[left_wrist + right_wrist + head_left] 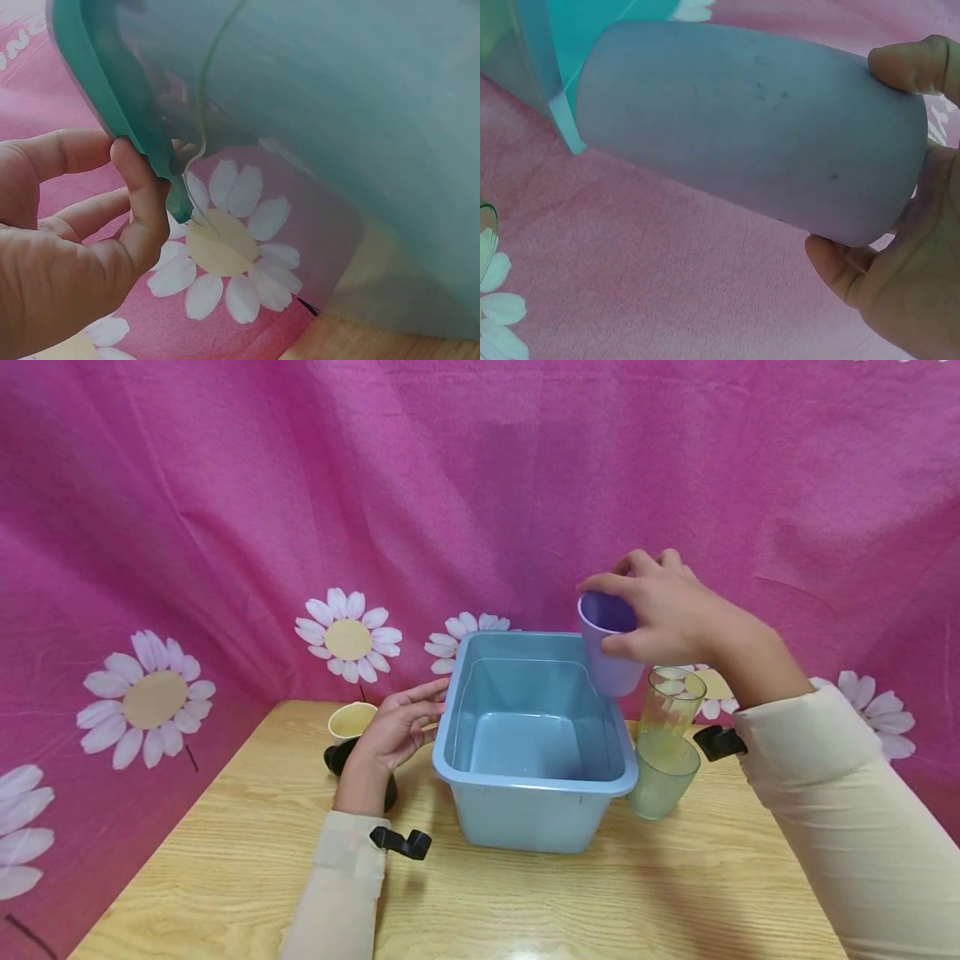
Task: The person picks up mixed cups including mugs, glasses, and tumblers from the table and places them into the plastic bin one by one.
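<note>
My right hand (663,614) grips a purple cup (611,668) near its rim, fingers over one side and thumb on the other. The cup hangs above the right rim of a rectangular blue plastic basin (532,786), its mouth up and slightly tilted. In the right wrist view the cup (742,135) lies across the picture, its base end overlapping the basin's edge. At the basin's left side, my left hand (397,727) pinches the rim (112,90) between thumb and fingers, as the left wrist view shows. Inside, the basin's visible floor is bare.
Right of the basin, a frosted green cup (663,777) stands before a clear yellowish glass (672,697). A yellow cup (352,721) and a dark object (340,755) are partly hidden behind my left hand. Behind the wooden table (225,860) hangs a pink flowered cloth (480,485).
</note>
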Motion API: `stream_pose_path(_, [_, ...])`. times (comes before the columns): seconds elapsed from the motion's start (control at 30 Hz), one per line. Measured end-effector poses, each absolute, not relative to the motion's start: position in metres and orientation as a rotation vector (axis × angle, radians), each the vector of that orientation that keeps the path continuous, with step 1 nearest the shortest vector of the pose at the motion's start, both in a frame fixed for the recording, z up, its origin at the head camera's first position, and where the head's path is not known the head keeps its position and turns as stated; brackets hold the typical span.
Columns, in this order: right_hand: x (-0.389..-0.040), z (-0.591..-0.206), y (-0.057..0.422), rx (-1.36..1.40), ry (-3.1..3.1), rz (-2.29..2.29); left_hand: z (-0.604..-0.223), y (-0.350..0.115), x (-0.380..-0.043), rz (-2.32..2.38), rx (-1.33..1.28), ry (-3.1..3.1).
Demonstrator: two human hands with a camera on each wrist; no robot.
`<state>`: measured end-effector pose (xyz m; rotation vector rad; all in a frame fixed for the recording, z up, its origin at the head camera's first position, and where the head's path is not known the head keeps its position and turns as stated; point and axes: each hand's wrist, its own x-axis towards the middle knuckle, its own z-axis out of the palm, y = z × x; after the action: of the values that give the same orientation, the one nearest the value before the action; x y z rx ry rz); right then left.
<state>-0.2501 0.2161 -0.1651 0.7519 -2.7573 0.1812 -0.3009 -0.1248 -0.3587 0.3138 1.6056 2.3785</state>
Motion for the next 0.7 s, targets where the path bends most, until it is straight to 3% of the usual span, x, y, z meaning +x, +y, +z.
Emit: stream_pose_path(0.7, [-0.251,-0.188,0.197,0.849,-2.802,0.219,-0.358,-0.127,-0.301,2.38,0.304,1.599])
